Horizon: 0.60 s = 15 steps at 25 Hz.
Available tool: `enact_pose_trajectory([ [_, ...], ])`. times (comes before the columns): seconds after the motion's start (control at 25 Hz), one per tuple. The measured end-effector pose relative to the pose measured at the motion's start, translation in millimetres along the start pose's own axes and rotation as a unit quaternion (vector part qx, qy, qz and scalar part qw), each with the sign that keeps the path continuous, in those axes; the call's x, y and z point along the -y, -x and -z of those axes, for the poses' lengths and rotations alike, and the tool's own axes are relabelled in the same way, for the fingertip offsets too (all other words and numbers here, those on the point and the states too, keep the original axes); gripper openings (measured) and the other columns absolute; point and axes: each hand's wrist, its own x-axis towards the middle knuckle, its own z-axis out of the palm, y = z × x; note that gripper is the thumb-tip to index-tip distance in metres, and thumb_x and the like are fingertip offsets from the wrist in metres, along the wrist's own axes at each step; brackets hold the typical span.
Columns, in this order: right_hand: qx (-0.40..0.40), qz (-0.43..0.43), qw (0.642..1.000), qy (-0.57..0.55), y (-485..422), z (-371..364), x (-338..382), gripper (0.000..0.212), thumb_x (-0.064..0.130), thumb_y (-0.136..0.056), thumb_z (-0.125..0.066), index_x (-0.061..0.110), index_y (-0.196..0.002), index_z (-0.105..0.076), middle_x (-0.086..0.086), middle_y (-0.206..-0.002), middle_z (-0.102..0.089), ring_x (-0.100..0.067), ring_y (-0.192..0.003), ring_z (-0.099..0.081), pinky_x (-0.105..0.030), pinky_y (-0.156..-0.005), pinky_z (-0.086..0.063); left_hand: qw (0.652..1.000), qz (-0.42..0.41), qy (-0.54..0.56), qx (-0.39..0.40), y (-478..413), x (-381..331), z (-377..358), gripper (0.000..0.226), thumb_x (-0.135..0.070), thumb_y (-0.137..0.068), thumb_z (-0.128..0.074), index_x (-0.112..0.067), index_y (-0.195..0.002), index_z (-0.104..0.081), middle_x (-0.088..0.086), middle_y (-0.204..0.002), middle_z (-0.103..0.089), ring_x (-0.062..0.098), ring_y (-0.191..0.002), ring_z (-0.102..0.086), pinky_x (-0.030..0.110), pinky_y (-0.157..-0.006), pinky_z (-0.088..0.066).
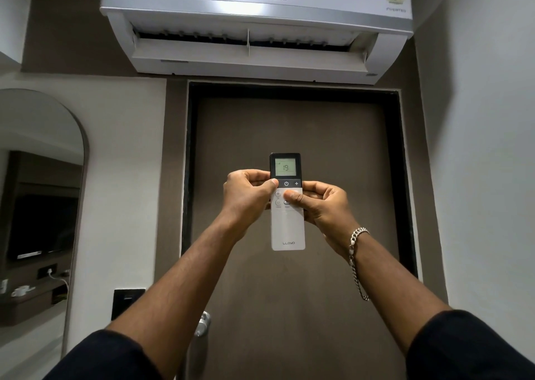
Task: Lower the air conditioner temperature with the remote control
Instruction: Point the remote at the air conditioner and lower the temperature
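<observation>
On the left, the left hand (249,194) pinches the one remote control (287,220) by its edge, thumb covering the spot left of the power button, likely the minus key. The remote is held upright in mid-air in front of the door (289,292), below the single air conditioner (257,23). Its screen (285,167) reads 19, and the unit's panel appears to match, so lowering seems underway or done. On the right, the right hand (321,208) clasps the remote's other edge, thumb across its buttons.

Hands (252,197) on remote (287,223) — "19"
</observation>
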Motion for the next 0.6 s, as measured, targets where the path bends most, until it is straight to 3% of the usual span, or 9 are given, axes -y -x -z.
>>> enact_pose_trajectory([
  [0.16,-0.001,0.004,1.000,-0.009,0.0,-3.0,-0.1,0.036,0.014,-0.073,-0.079,0.007,-0.105,-0.065,-0.006,-0.096,-0.077,-0.019,-0.084,-0.076,-0.027,-0.065,-0.061,1.000,-0.005,-0.008,-0.025,1.4,-3.3,0.6,0.012,-0.018,-0.083,-0.067,-0.014,-0.092,-0.062,0.011,-0.103,-0.070,0.023,-0.090,-0.070,0.036,-0.074,-0.060],
  [0.36,0.000,0.003,1.000,-0.017,-0.8,-2.7,0.6,0.039,0.011,-0.073,-0.078,0.002,-0.108,-0.064,-0.011,-0.099,-0.076,-0.022,-0.087,-0.075,-0.030,-0.069,-0.062,1.000,0.001,-0.002,-0.029,3.1,-5.0,-1.2,0.019,-0.018,-0.083,-0.067,-0.009,-0.100,-0.065,0.012,-0.106,-0.071,0.022,-0.091,-0.070,0.028,-0.068,-0.058],
  [0.6,0.003,0.006,1.000,-0.023,-1.0,-0.4,-1.2,0.028,0.012,-0.072,-0.078,0.010,-0.098,-0.066,-0.006,-0.094,-0.077,-0.018,-0.082,-0.076,-0.027,-0.066,-0.061,1.000,0.004,-0.012,-0.020,2.4,-4.0,-2.8,0.017,-0.020,-0.083,-0.066,-0.012,-0.097,-0.062,0.012,-0.110,-0.069,0.025,-0.094,-0.070,0.032,-0.072,-0.060],
])
